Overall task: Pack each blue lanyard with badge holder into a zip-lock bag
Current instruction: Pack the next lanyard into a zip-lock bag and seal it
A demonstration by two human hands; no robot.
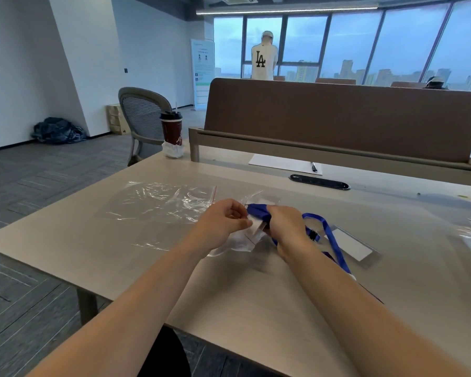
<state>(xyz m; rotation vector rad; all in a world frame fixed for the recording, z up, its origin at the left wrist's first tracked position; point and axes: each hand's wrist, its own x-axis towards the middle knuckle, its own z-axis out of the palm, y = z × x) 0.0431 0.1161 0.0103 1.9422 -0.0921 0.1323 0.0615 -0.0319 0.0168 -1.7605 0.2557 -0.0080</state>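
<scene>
While both hands meet over the table (65, 240), left hand (223, 224) pinches crumpled clear zip-lock bag (242, 240) | right hand (286, 227) grips bunched blue lanyard (335, 246) at its mouth | loose end trails right to clear badge holder (354, 244), white card inside | spare bags (158, 202) flat beyond

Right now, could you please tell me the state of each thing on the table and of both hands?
Left hand: pinches the zip-lock bag at its mouth.
Right hand: grips the blue lanyard.
Zip-lock bag: crumpled, not sealed.
Blue lanyard: bunched, mostly outside the bag.
Badge holder: lying flat, blue strap across it.
Spare bags: flat, empty.
Cup: upright, lidded, straw in.
Pen: lying on paper.
</scene>
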